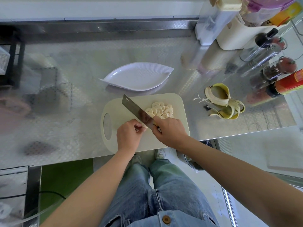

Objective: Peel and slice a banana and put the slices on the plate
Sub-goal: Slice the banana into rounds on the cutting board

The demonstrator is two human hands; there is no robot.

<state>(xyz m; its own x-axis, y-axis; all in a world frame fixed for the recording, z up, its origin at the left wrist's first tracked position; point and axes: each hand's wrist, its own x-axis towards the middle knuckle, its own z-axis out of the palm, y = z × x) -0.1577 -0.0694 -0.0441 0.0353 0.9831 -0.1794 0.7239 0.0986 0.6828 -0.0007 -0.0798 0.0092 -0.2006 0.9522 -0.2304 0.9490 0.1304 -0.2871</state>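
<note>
A cream cutting board (167, 102) lies on the steel counter. Several pale banana slices (161, 109) are piled on its far right part. My right hand (168, 130) is shut on the handle of a cleaver (136, 109), whose blade slants across the board just left of the slices. My left hand (129, 135) pinches the last small stub of banana (144, 126) against the blade's near end; the stub is mostly hidden by my fingers. A white leaf-shaped plate (139, 77) sits just beyond the board, with nothing on it.
The banana peel (224, 102) lies on the counter right of the board. Bottles, jars and containers (262, 51) crowd the far right corner. A dark rack (14, 56) stands at the far left. The counter's front edge (82, 160) runs just below the board.
</note>
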